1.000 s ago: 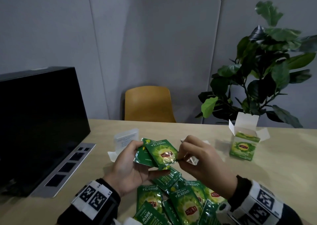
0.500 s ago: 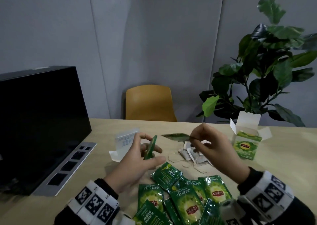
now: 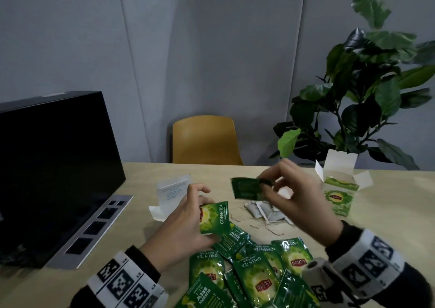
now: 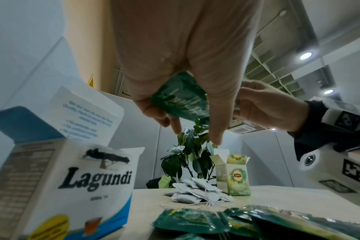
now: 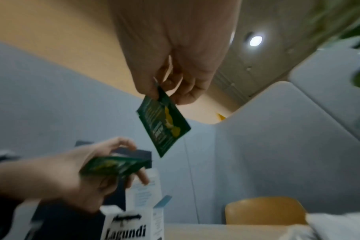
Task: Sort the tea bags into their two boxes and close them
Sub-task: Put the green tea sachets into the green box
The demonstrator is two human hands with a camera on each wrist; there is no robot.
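above the table (image 3: pixel 388 216), between the open lagundi box (image 4: pixel 72 183) and open green lipton box (image 3: pixel 339 197), one green sachet (image 3: pixel 213 217) is gripped by the left hand (image 3: pixel 186 225); a darker sachet (image 3: pixel 247 187) is pinched by the right hand (image 3: pixel 296 197).

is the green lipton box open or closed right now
Open. The green Lipton box stands upright on the table with its white lid and side flaps raised; whether anything is inside cannot be told.

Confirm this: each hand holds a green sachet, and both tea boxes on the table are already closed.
Wrong on the boxes. The Lagundi box and green Lipton box both stand open, per the head and left wrist views. Left hand and right hand each hold a green sachet.
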